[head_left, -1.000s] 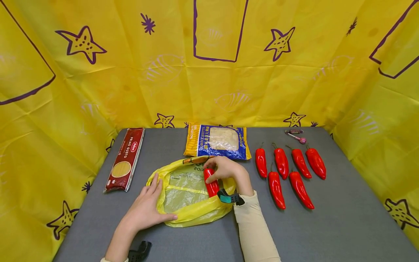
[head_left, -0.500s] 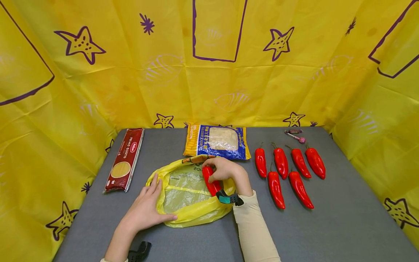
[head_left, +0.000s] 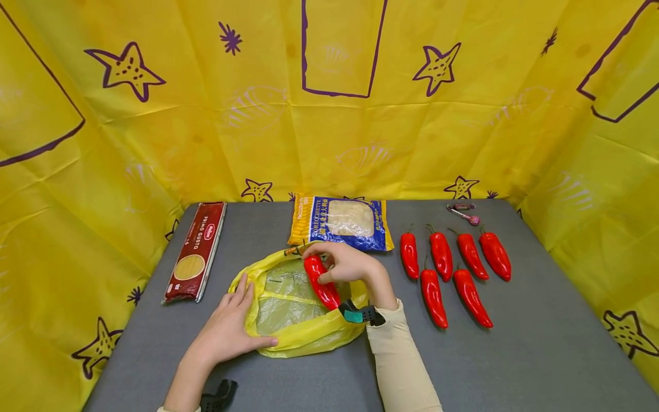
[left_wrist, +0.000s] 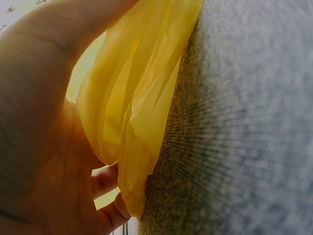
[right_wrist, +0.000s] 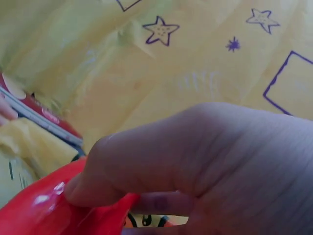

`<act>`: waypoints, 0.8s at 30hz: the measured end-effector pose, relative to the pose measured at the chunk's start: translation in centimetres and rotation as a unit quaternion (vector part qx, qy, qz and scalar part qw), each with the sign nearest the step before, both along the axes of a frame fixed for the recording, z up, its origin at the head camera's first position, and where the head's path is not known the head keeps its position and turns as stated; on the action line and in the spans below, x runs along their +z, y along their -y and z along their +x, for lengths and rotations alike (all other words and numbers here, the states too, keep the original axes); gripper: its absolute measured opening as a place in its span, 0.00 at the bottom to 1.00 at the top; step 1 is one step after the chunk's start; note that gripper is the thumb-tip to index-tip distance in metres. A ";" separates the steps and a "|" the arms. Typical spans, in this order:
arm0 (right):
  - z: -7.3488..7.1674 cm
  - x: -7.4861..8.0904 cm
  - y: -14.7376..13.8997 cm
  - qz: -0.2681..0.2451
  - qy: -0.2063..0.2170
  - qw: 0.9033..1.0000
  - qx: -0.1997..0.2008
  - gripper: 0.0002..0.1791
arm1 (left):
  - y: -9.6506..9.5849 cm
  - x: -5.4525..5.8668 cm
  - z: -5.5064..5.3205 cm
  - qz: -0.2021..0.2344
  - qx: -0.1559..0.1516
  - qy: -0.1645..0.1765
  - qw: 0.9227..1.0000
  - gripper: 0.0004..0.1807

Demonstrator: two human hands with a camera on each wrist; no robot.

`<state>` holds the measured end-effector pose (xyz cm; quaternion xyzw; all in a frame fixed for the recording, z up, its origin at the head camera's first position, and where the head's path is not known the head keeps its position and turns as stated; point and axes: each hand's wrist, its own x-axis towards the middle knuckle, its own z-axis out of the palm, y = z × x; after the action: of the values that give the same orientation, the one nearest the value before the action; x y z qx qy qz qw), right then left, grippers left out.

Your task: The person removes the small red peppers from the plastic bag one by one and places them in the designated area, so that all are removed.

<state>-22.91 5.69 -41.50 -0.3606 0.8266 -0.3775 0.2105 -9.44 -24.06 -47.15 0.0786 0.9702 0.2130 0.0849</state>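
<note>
A yellow plastic bag [head_left: 309, 337] lies on the grey table with its mouth spread wide. My left hand [head_left: 223, 326] rests against the bag's left side, its fingers extended along the rim and the thumb on the near edge; the left wrist view shows the yellow film [left_wrist: 132, 112] between thumb and fingers. Over the bag's opening, my right hand [head_left: 350, 266] grips a red chili pepper [head_left: 321, 286] between thumb and fingers. The pepper slants, its lower end toward me. In the right wrist view the thumb presses on the pepper's glossy side [right_wrist: 44, 205].
Several red chili peppers [head_left: 440, 256] lie in two rows at the right. Behind the bag is a blue-and-yellow orecchiette packet [head_left: 347, 220]. A red spaghetti packet [head_left: 195, 252] lies left. A lollipop [head_left: 472, 219] and a wrapped sweet [head_left: 463, 206] sit far right. Yellow cloth [head_left: 206, 143] walls the table.
My right hand has shifted left over the bag's opening with the red chili pepper, which now tilts more. The left hand stays at the bag's left side.
</note>
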 end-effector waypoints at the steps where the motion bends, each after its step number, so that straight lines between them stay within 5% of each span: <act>1: 0.1 0.2 0.1 -0.005 -0.002 1.000 -0.001 0.31 | 0.0 0.0 0.0 0.001 0.000 0.000 1.000 0.82; 14: 0.6 0.9 1.0 -0.118 -0.039 0.992 -0.032 0.27 | 0.0 0.0 0.2 0.005 -0.003 -0.004 1.000 0.81; 24: 0.7 1.8 1.0 -0.116 -0.060 0.987 -0.090 0.29 | 0.3 -0.1 0.2 0.009 -0.009 -0.022 1.000 0.80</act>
<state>-22.22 4.67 -39.68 -0.3285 0.8175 -0.4660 0.0821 -9.26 -24.36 -47.21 0.0932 0.9690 0.2192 0.0649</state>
